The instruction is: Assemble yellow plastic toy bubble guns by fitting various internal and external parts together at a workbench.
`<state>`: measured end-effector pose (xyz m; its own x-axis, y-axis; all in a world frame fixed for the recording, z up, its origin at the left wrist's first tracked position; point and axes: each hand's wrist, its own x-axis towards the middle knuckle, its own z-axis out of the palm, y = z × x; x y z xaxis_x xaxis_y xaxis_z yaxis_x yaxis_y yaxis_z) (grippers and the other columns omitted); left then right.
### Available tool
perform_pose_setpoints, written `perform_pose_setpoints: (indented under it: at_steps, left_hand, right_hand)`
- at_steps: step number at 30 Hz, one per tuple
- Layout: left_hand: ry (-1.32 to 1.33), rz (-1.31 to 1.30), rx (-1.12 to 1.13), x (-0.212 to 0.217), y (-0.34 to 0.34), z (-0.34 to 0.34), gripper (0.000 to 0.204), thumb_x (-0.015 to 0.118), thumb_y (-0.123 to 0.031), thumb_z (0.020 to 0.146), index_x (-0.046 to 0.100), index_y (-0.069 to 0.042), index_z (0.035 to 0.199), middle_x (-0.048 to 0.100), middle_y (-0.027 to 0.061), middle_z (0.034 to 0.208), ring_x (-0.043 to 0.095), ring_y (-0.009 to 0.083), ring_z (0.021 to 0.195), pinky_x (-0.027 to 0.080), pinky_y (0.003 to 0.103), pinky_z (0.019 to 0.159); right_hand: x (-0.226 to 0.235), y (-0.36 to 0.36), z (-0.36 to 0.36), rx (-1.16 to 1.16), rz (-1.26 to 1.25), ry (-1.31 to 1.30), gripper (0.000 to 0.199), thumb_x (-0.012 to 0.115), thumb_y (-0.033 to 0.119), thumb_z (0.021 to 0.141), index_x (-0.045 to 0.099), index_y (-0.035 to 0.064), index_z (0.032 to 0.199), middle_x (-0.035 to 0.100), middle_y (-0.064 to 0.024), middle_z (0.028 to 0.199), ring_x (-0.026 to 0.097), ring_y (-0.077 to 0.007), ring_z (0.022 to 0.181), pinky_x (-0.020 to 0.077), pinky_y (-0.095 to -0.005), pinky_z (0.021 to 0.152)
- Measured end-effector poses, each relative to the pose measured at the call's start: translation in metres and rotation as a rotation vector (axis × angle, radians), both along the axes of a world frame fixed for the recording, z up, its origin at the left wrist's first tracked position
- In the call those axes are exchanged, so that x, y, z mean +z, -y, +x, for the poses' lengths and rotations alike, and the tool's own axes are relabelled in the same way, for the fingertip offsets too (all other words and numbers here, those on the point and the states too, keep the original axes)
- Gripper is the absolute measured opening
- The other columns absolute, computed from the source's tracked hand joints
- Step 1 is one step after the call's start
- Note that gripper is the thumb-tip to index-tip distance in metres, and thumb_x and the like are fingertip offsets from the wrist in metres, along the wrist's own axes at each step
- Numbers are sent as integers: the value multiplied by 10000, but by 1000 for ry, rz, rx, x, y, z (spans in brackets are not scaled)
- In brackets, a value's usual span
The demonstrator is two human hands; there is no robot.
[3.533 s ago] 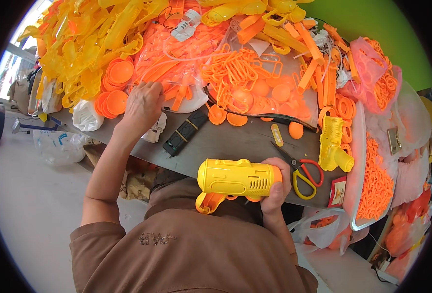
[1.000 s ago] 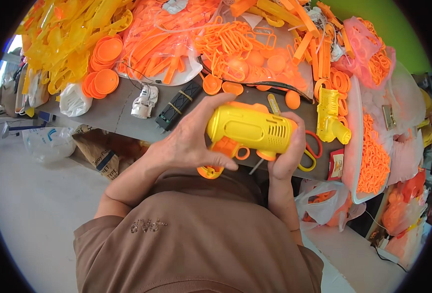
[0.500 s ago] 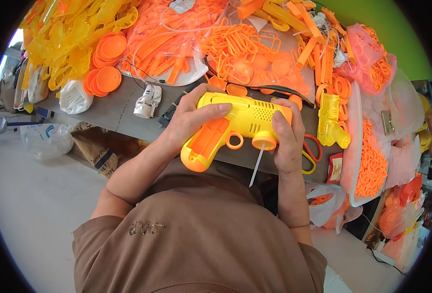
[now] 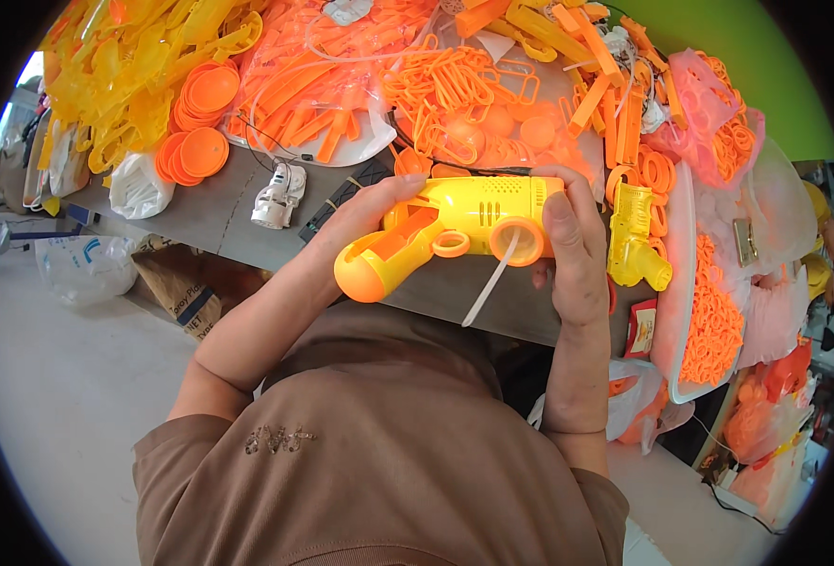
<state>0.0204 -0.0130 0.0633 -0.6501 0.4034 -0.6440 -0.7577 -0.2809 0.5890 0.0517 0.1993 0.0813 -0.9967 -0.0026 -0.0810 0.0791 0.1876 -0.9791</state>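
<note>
Yellow toy gun point(image 4: 455, 231), frame centre above the table edge point(image 4: 228, 222): barely moved since half a second ago. Long axis near-horizontal, grip lower left. Left hand point(image 4: 365, 222) wraps body, right hand point(image 4: 568, 241) clamps the other end.

Clear plastic bags point(image 4: 323, 57) of orange parts lay across the table's far side. A white bag point(image 4: 139, 184) sat at the table's left edge. Below it on the floor: a brown paper sack point(image 4: 186, 283) with a dark label, beside a clear printed bag point(image 4: 82, 264). A small red packet point(image 4: 640, 330) lay at right.
</note>
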Motion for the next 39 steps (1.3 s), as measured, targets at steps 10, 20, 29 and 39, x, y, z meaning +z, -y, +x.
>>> perform_pose_setpoints:
  at_steps: [10,20,29,39]
  left_hand:
    - [-608,49,-18,-21,-3,3,439,565,-131,822,425,-24,1224,585,124,1088,580,189,1017,483,314,851]
    - [32,387,49,-39,-6,-5,390,517,-379,907,570,-43,1098,646,105,887,630,234,652,534,300,570]
    - [260,698,-138,-46,-13,4,501,452,-509,896,593,-76,1104,642,135,848,547,216,517,394,266,413]
    - [-90,201,142,-11,-18,16,349,515,-345,895,559,-43,1064,594,90,909,609,181,749,500,290,636]
  right_hand:
    - [-40,-12,26,35,-194,-152,562,530,335,877,372,-17,1285,510,-120,1155,536,-172,1025,429,-275,879]
    - [-50,-4,23,-65,-412,-267,869,592,549,843,207,38,1432,400,-144,1358,477,-246,1197,513,-393,872]
    - [-37,11,6,-42,-272,-475,1023,867,181,624,228,34,1409,295,-130,1407,417,-246,1245,401,-388,1013]
    - [-21,-9,5,58,375,-713,748,881,179,560,503,79,1198,457,-175,1192,502,-297,1079,444,-382,891]
